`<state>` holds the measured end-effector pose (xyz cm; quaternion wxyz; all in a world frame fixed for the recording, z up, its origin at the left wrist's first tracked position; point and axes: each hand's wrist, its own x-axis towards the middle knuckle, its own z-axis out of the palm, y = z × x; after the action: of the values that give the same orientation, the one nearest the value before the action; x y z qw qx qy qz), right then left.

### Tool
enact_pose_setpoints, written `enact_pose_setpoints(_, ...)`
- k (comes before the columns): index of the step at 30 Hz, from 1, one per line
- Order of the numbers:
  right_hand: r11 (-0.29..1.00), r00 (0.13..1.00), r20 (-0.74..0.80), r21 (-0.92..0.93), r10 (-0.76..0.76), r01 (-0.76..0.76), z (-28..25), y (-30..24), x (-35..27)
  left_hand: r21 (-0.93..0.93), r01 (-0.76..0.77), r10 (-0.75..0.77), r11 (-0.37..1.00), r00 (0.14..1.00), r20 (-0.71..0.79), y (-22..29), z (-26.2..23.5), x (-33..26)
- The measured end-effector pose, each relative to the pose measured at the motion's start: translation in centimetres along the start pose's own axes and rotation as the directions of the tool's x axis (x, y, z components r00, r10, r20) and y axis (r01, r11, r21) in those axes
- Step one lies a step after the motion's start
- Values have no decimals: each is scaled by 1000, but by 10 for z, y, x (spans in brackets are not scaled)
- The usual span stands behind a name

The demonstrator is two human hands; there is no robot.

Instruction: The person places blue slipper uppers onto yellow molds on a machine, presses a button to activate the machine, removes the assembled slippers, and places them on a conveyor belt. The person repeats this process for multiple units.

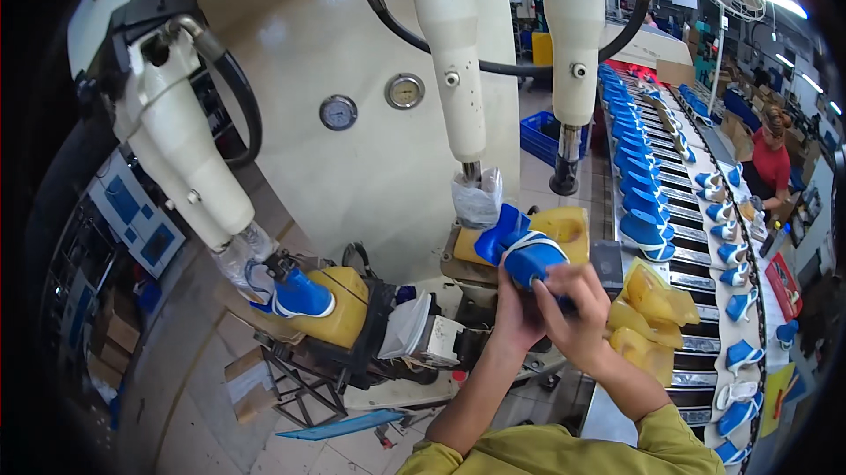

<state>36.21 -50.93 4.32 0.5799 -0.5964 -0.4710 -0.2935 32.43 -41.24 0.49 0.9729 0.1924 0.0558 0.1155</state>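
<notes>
A blue shoe last [531, 262] with white sandal straps around it is tilted in front of me, above the press pads. My left hand [520, 312] is closed around its underside. My right hand [577, 309] is closed at the last's near end, with curled fingers slightly blurred and partly hiding it. Beyond the last is a yellow pad [564, 226] on the press, under a cylinder wrapped in clear plastic [477, 197]. To the left, another blue last [304, 295] with a white strap sits on a yellow block [346, 303], beneath the left press cylinder [189, 153].
Loose yellow pads [648, 321] lie by my right forearm. A roller conveyor [692, 281] on the right carries rows of blue lasts [636, 175]. Two cylinders [568, 43] hang ahead. A blue crate [542, 137] stands behind the press; a person in red [771, 162] is far right.
</notes>
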Motion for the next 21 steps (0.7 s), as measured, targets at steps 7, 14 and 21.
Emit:
enact_pose_setpoints(7,894,874,197,-37,445,-447,8,60,41,-56,130,-135,990,987,-92,12,-3,-22)
enact_pose_setpoints(14,783,757,341,-519,558,-343,0,84,47,37,489,-480,871,866,-141,-17,-13,-74)
enact_pose_setpoints(21,680,753,-491,-365,439,-635,-197,38,-15,-205,794,-714,572,606,352,-73,-45,-80)
